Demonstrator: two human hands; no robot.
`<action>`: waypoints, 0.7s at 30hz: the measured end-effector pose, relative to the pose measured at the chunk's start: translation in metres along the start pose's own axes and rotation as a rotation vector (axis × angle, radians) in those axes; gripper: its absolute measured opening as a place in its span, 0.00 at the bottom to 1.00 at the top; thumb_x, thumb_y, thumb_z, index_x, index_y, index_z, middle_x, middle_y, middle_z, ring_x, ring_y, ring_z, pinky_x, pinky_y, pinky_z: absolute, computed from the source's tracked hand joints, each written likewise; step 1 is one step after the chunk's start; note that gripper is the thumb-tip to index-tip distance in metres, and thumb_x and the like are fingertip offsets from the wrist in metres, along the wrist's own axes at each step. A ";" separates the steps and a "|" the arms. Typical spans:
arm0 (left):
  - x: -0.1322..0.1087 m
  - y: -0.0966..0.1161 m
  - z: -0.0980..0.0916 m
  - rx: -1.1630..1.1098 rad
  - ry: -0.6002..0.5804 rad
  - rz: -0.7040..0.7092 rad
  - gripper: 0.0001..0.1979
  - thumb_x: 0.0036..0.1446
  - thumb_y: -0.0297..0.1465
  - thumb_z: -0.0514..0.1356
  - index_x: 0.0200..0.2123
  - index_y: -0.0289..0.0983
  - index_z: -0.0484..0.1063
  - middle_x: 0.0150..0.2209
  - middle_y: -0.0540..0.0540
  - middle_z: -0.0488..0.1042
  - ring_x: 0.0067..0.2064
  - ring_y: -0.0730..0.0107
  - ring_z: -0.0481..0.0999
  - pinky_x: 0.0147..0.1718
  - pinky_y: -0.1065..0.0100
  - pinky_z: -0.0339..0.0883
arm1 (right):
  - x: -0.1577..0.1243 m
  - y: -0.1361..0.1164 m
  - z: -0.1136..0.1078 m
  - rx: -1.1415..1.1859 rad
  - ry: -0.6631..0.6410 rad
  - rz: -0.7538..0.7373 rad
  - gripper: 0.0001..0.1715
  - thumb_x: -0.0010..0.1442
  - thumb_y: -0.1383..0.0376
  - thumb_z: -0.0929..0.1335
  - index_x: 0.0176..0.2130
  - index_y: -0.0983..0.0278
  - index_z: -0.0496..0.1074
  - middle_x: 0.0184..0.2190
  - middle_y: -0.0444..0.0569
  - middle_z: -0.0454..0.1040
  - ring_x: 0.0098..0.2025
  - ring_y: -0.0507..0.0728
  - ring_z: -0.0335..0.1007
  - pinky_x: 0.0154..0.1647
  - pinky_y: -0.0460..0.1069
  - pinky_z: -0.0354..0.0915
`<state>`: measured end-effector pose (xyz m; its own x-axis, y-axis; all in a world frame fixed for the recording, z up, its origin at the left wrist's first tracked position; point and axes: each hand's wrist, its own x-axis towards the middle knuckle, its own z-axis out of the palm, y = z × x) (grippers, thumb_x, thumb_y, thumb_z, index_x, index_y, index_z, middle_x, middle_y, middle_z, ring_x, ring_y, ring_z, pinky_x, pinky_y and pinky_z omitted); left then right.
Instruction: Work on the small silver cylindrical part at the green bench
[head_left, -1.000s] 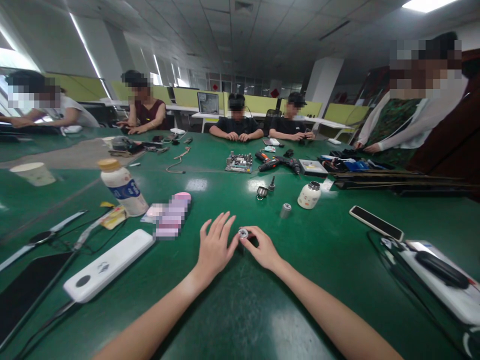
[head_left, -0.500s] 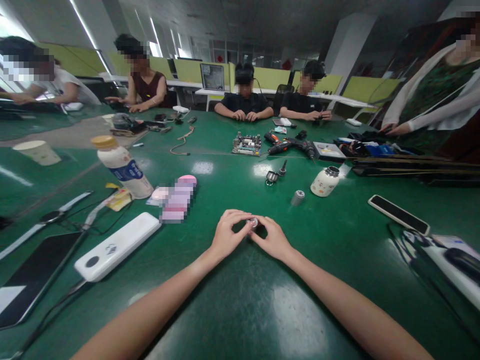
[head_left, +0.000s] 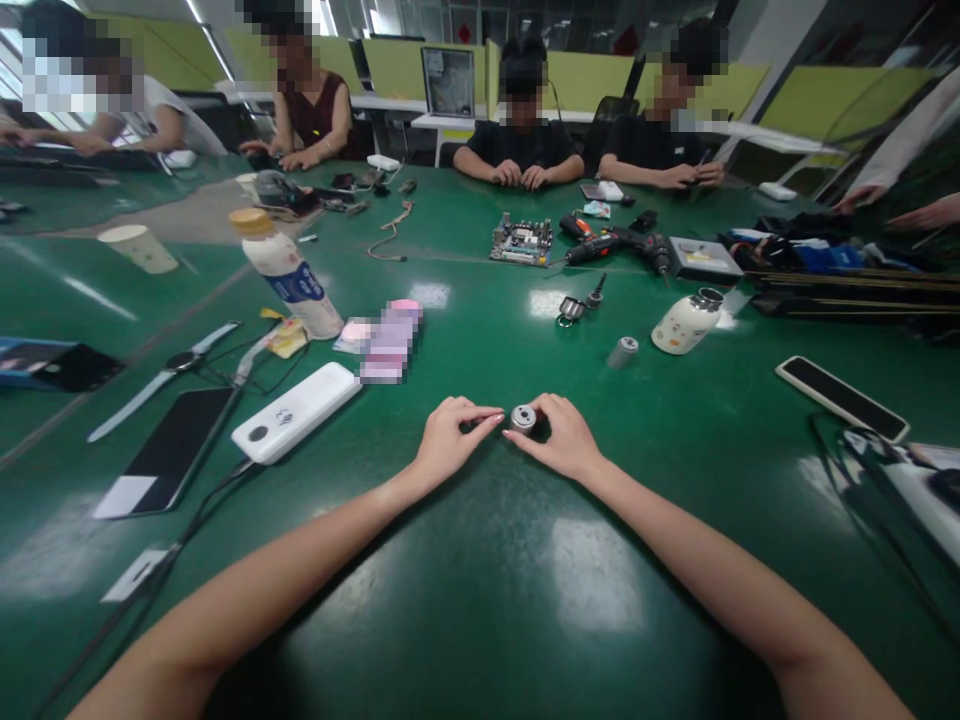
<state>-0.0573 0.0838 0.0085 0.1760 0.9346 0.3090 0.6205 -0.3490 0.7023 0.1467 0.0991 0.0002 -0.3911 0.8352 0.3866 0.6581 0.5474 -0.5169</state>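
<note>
We have both forearms laid on the green tabletop (head_left: 480, 600), our hands meeting near its middle. Our right hand (head_left: 564, 442) is clamped on a small silver cylindrical part (head_left: 523, 417), with the thumb below it and the fingers curled behind it, so that the part sits upright just above the tabletop. Our left hand (head_left: 448, 440) is drawn together, fingertips bunched and pointing at the part from just beside it. We cannot tell whether they touch it.

Beyond our right hand a second small grey cylinder (head_left: 622, 351) stands alone, with a white jar (head_left: 684, 324) near it. To our left lies a white power bank (head_left: 296, 412), its cable trailing toward us. A dark phone (head_left: 841, 398) lies well apart on the right. Other people sit at the far edge, their hands at their own work.
</note>
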 end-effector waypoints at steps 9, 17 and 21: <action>-0.008 0.002 0.000 0.132 -0.058 -0.001 0.09 0.59 0.36 0.61 0.39 0.42 0.81 0.27 0.49 0.74 0.31 0.69 0.71 0.31 0.69 0.58 | -0.010 -0.014 -0.001 -0.041 -0.062 -0.052 0.17 0.60 0.51 0.67 0.40 0.62 0.67 0.34 0.50 0.72 0.35 0.59 0.68 0.36 0.51 0.60; -0.011 0.005 0.000 -0.047 0.025 -0.046 0.11 0.58 0.37 0.61 0.39 0.39 0.81 0.25 0.50 0.72 0.27 0.72 0.68 0.27 0.71 0.58 | -0.017 -0.018 -0.001 -0.213 -0.124 -0.067 0.20 0.63 0.50 0.63 0.41 0.65 0.68 0.35 0.51 0.72 0.36 0.59 0.69 0.37 0.51 0.60; -0.032 0.015 0.002 -0.173 0.189 -0.155 0.13 0.57 0.39 0.61 0.40 0.39 0.80 0.24 0.51 0.70 0.26 0.73 0.67 0.28 0.71 0.59 | -0.038 -0.031 -0.005 -0.205 -0.133 -0.059 0.20 0.63 0.50 0.63 0.41 0.65 0.68 0.34 0.51 0.73 0.36 0.59 0.69 0.37 0.51 0.60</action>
<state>-0.0517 0.0485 0.0081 -0.0662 0.9540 0.2925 0.4869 -0.2250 0.8440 0.1446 0.0502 0.0058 -0.5050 0.8089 0.3010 0.7428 0.5849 -0.3258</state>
